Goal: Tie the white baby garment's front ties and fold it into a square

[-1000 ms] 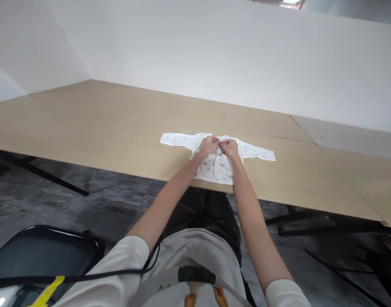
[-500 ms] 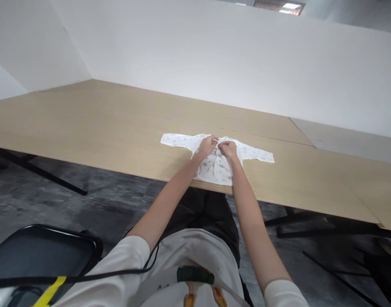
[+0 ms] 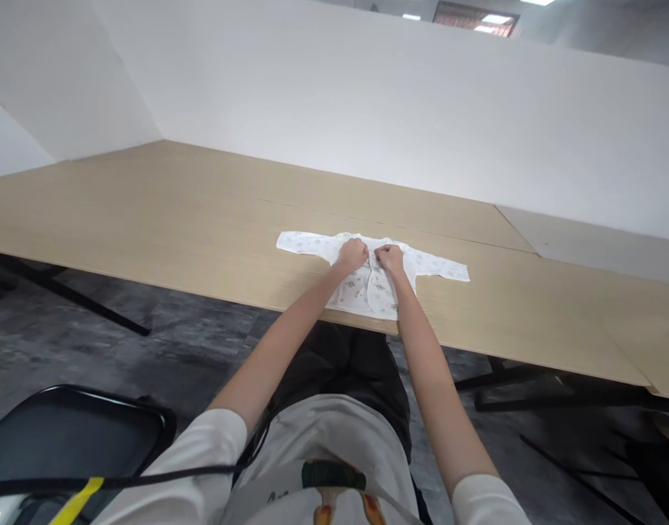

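Observation:
A small white baby shirt with a scattered print lies spread on the table, its sleeves stretched out to both sides and its hem near the front edge. My left hand is closed in a fist at the upper front opening, on the left side of the chest. Just across the opening, my right hand pinches the other front edge of the shirt. A narrow gap separates the hands. What the left fingers grip is hidden beneath the hand.
The shirt rests on a long wood-coloured table backed by a white partition. A black chair stands at lower left, with a black cable carrying yellow tape crossing over it. Dark table legs show below right.
My left hand has drawn slightly down and left, away from the right hand, and its fingers have curled into a fist. The right hand stays nearly in place.

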Motion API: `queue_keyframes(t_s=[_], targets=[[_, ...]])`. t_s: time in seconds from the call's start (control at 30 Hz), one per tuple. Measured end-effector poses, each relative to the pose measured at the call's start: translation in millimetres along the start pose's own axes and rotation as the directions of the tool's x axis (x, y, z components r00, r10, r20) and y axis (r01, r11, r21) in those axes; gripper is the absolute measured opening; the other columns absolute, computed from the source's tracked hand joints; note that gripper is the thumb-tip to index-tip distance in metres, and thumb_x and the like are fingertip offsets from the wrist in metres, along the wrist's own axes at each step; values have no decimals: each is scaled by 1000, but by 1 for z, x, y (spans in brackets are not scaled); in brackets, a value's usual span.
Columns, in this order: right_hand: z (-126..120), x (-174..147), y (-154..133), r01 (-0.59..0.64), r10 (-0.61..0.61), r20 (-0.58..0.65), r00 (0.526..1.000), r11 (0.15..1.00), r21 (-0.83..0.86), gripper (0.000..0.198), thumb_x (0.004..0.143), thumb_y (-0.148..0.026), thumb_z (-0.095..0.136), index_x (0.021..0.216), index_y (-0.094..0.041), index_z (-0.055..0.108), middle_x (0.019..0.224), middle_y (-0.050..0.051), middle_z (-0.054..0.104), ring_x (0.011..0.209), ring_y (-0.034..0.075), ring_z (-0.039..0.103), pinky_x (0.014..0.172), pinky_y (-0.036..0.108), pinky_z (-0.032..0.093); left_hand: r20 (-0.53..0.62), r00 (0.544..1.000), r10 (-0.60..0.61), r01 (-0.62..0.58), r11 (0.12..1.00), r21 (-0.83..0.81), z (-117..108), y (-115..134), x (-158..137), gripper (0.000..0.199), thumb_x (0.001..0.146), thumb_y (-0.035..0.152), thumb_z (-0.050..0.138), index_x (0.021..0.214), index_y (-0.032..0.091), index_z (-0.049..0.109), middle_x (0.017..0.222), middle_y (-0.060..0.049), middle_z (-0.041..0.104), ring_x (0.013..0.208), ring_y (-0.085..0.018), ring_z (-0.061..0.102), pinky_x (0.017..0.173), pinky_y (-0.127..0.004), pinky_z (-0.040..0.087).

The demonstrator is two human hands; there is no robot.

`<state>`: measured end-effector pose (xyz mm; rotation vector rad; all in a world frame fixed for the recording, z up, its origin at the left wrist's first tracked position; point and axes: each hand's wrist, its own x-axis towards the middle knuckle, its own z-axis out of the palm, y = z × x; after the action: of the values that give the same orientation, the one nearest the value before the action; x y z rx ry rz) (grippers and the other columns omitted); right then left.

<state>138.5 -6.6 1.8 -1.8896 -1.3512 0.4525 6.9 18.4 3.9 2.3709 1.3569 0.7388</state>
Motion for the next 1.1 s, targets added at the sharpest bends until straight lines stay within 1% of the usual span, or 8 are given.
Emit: queue_keyframes(t_s=[0.2, 0.33, 0.4, 0.57, 0.77, 0.87, 1.0, 1.1], targets=[[-9, -10, -6, 90, -76, 123, 990, 989, -114, 22, 72, -12, 46, 65, -12, 66, 61, 4, 60, 63, 14, 53, 64, 22, 38, 34, 996, 83, -78, 989, -126, -3, -6, -9, 27, 70, 4, 50, 73, 16, 74, 79, -4, 70, 78, -16, 62, 83, -26, 48], [-19, -26, 4, 198, -186, 84, 979, 964, -175, 24, 80, -19, 47, 75, -13, 70, 70, 4, 64, 67, 14, 55, 64, 23, 37, 55, 993, 104, -96, 986, -134, -3, -5, -11, 29, 66, 3, 50, 70, 18, 74, 76, -2, 70, 77, -16, 62, 83, -26, 48], [-22, -32, 7, 223, -212, 77, 974, 954, -200, 24, 82, -26, 50, 81, -14, 71, 75, 5, 66, 71, 15, 57, 65, 23, 37, 54, 992, 115, -104, 978, -180, -4, -5, -12, 30, 65, 3, 49, 70, 18, 75, 76, -2, 70, 77, -16, 62, 82, -26, 48], [-27, -37, 4, 184, -162, 102, 982, 943, -278, 29, 82, -42, 56, 85, -17, 72, 82, 6, 68, 78, 18, 59, 66, 24, 39, 7, 987, 162, -152, 939, -308, -4, -4, -14, 34, 65, 2, 45, 74, 16, 75, 81, -3, 71, 80, -15, 63, 84, -25, 49], [-30, -36, 2, 141, -110, 140, 984, 961, -240, 25, 79, -39, 60, 80, -17, 71, 77, 4, 68, 74, 16, 60, 61, 24, 36, 32, 984, 174, -155, 936, -315, -1, -6, -13, 35, 67, 2, 46, 81, 15, 75, 82, -3, 72, 80, -16, 64, 84, -26, 49], [-31, -35, 4, 148, -119, 151, 981, 970, -194, 25, 79, -40, 60, 80, -16, 71, 76, 4, 67, 72, 15, 59, 61, 23, 35, 21, 983, 182, -165, 929, -332, 1, -7, -12, 35, 67, 2, 46, 83, 15, 75, 83, -3, 72, 79, -16, 64, 84, -27, 50], [-29, -36, 5, 204, -170, 195, 966, 964, -171, 31, 80, -45, 59, 77, -16, 70, 71, 3, 65, 68, 15, 57, 59, 23, 34, 1, 982, 190, -170, 882, -440, 2, -7, -12, 36, 65, 1, 47, 85, 15, 73, 86, -4, 71, 83, -16, 65, 83, -25, 50], [-28, -36, 6, 223, -193, 176, 965, 960, -171, 25, 79, -38, 59, 79, -15, 70, 72, 3, 65, 67, 15, 56, 60, 23, 34, -8, 982, 188, -167, 848, -503, 3, -8, -11, 35, 66, 1, 46, 87, 14, 71, 86, -4, 71, 81, -15, 65, 79, -24, 50]])
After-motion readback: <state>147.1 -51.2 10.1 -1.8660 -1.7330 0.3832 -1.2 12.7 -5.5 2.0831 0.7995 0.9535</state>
